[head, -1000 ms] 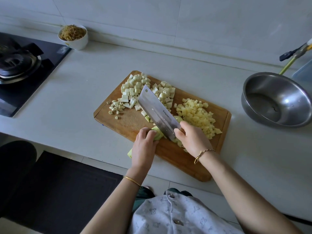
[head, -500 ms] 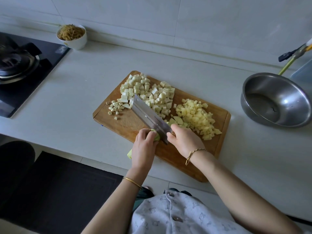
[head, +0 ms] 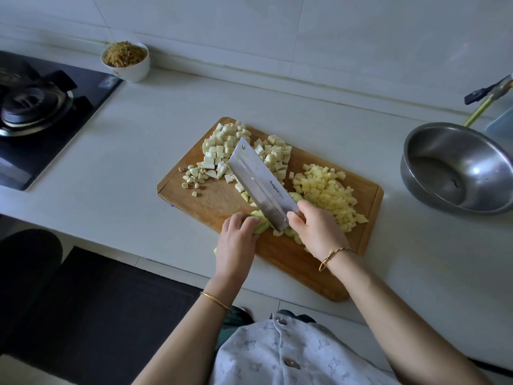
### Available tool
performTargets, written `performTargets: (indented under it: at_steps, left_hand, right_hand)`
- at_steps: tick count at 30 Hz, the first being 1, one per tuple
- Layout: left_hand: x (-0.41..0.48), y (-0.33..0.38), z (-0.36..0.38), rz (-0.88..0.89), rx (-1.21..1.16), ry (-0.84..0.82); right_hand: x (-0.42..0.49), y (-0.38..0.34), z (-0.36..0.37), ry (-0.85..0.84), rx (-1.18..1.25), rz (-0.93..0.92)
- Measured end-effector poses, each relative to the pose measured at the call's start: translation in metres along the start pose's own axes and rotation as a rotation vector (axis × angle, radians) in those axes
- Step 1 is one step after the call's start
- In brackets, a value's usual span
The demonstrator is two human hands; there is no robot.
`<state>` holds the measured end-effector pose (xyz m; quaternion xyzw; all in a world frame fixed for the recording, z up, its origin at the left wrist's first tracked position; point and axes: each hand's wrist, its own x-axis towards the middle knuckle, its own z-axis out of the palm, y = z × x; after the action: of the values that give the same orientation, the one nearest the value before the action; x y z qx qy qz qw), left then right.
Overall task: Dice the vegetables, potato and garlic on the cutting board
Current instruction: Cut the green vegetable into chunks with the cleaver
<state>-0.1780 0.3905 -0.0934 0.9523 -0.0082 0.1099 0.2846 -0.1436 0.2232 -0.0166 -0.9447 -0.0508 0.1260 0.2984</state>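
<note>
Cleaver (head: 261, 182) up and tilted over the cutting board (head: 219, 198), and we're right in the thick of the dicing. Our right hand (head: 316, 229) is wrapped tight round the handle, which is hidden inside the fist. Our left hand (head: 236, 240) curls down over a pale green vegetable piece (head: 261, 225) at the near edge of the board, fingers folded on top of it, pinning it in place.

Look at what's done: a heap of pale diced vegetable (head: 222, 147) at the far corner, more cubes just right of the blade, yellow potato dice (head: 327, 194) piled on the right side, and small garlic bits (head: 194, 175) scattered near the left end. By our reckoning only this green piece is left to go.

Now the danger. The blade's heel sits just beside our left fingertips (head: 249, 219), so a fingertip straying out from the curl could meet the edge as it falls. The piece overhangs the near edge toward the table (head: 138, 151), so it could rock or slide off under pressure. That broad blade also hangs above the diced heap, and a careless sweep could flick cubes off the board. The steel bowl (head: 455, 168) stands well apart on the right, out of harm's way
</note>
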Motion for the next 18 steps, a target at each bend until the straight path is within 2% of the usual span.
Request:
performTargets:
  at_steps: [12, 18]
  left_hand:
    - [-0.001, 0.003, -0.002, 0.004, 0.003, 0.008]
    - [-0.001, 0.003, -0.002, 0.008, 0.005, -0.001]
  right_hand:
    - [0.005, -0.011, 0.0, -0.068, -0.204, -0.058]
    - [0.008, -0.01, 0.016, -0.07, -0.211, -0.047]
